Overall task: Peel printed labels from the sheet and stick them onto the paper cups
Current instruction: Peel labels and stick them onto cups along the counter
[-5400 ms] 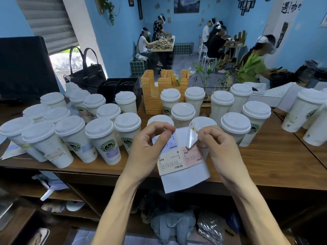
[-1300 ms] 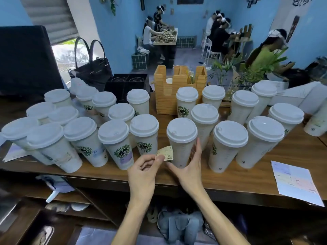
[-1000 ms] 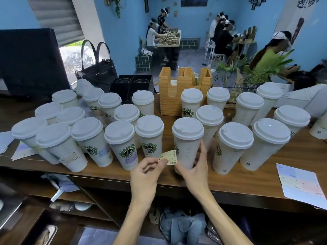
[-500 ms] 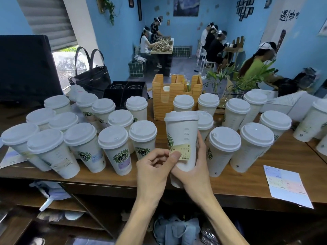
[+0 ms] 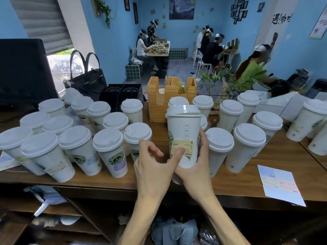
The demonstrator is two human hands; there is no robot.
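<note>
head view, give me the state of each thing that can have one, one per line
held cup: lidded, lifted off the counter, gripped by the right hand
yellow label: stuck on the held cup's side
left hand: thumb pressing the label, fingers loosely curled
right hand: wrapped round the cup's lower part
label sheet: flat on the counter, at the right, untouched
other cups: lidded, standing on the counter

Our left thumb point(image 5: 179, 151) covers part of the label point(image 5: 182, 148), and its print is too small for us to read. Our right hand point(image 5: 196, 167) hides the held cup's point(image 5: 184, 131) base. The frame's right edge crops one cup point(image 5: 318, 144).
</note>
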